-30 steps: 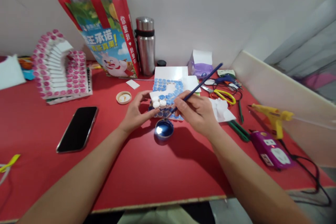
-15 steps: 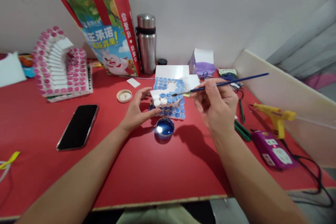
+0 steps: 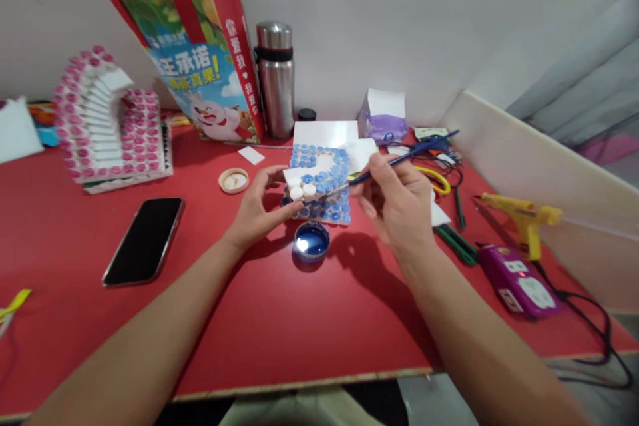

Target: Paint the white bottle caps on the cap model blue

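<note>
My left hand [image 3: 259, 206] grips the near left side of a small white model [image 3: 319, 181] covered in blue-painted bottle caps, with a few white caps at its front. My right hand [image 3: 397, 203] pinches a thin blue paintbrush [image 3: 399, 161], and its tip rests on the caps at the model's front right. A small round dish of blue paint [image 3: 311, 241] sits on the red table [image 3: 279, 319] just in front of the model, between my two hands.
A black phone [image 3: 144, 239] lies at the left. A pink-capped model [image 3: 110, 126], a red shopping bag [image 3: 200, 53] and a steel flask [image 3: 275, 80] stand at the back. Scissors [image 3: 434, 176], a yellow glue gun [image 3: 522, 219] and a purple power strip [image 3: 516, 279] lie at the right.
My right hand lifted the brush from the paint dish, swung it out flat to the right, then brought its tip back down onto the model's caps. My left hand kept its hold.
</note>
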Tool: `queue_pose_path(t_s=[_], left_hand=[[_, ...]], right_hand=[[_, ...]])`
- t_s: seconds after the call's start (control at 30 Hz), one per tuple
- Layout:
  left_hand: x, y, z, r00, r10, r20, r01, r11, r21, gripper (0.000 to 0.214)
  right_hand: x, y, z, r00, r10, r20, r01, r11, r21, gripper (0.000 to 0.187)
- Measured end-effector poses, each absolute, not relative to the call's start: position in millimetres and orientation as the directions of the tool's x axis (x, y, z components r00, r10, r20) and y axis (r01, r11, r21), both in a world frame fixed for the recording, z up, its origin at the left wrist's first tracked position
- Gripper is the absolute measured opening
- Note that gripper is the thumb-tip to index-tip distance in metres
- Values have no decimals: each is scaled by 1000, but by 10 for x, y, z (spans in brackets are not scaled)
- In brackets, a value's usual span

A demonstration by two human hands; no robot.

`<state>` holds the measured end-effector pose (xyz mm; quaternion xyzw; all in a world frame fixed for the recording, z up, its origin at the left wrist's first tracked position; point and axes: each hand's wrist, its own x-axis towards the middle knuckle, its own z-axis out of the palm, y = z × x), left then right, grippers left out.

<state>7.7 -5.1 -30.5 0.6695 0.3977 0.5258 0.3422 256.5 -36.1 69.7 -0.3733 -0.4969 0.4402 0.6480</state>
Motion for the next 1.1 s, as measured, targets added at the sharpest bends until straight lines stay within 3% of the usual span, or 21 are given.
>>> queue_pose_path(t_s=[0.2,0.33,0.6,1.1], left_hand=[[72,-40,-310,135,888,440,191,-459,868,74],[70,-39,-305,140,885,444,189,-464,865,73],[77,-52,-266,147,882,447,202,-469,860,70],[83,-45,-282,146,872,466,189,-487,852,68]], right_hand=[[2598,-454,579,-231,867,441,147,479,-865,46],[2586,-458,540,-349,818,457,270,555,-787,40],[2591,-431,483,-382,790,480,321,600,-733,31],[2579,-414,436,-400,811,428,399,574,-715,37]])
